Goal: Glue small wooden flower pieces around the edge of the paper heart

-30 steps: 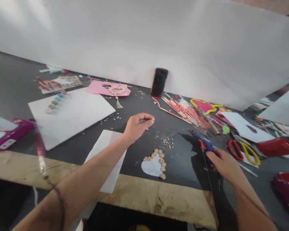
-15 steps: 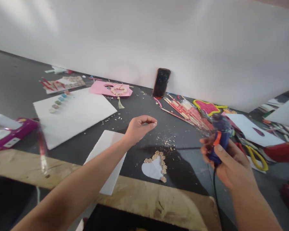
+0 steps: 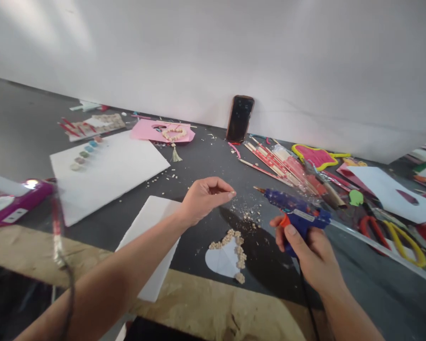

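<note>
My left hand is closed in a pinch on a tiny pale bit at its fingertips, above the dark table. My right hand grips a blue glue gun with an orange trigger; its nozzle points left toward my left hand, with a gap between them. A long clear glue stick sticks out of the gun's back. Below and between the hands lies a white paper heart, its upper and right edges lined with small beige pieces. Small pale crumbs are scattered just above it.
A phone leans on the wall. White boards and pink paper with a beaded loop lie left. Wrapped sticks and scissors lie right. A purple device stands far left.
The glue gun has swung from pointing away to pointing left, and my right hand has come closer to my left. My left hand has shifted slightly right and down, still pinching.
</note>
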Tool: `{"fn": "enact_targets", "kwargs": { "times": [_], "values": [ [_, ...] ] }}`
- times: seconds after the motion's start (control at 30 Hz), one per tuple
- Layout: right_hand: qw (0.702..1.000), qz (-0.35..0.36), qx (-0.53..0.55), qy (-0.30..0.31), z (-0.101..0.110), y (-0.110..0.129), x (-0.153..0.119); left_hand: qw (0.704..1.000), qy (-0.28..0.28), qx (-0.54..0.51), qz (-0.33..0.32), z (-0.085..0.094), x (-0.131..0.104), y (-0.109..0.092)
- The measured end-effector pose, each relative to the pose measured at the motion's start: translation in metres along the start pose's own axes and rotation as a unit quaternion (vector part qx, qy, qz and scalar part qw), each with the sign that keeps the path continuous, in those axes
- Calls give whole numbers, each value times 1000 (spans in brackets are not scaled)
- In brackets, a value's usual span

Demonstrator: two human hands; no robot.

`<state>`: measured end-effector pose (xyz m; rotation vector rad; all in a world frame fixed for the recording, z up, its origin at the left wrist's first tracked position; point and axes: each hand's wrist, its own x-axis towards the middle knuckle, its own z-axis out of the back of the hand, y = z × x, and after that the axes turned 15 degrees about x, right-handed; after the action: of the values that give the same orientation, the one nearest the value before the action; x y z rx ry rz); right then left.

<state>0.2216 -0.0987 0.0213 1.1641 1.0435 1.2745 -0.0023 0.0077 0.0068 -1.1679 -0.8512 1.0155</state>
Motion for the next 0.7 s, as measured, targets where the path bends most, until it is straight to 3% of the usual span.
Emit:
{"fn": "enact_targets", "kwargs": {
  "times": [0.27, 0.5, 0.7],
  "values": [
    [992, 10, -126, 25, -3, -9, -13, 1000, 20, -9, 6, -2, -1, 2],
    [993, 9, -118, 12, -9, -3, -14, 1000, 29, -11, 1, -3, -2, -1],
    [993, 4, -115, 10, -10, -4, -12, 998, 41, 12, 34, -2, -1, 0]
  ]
}}
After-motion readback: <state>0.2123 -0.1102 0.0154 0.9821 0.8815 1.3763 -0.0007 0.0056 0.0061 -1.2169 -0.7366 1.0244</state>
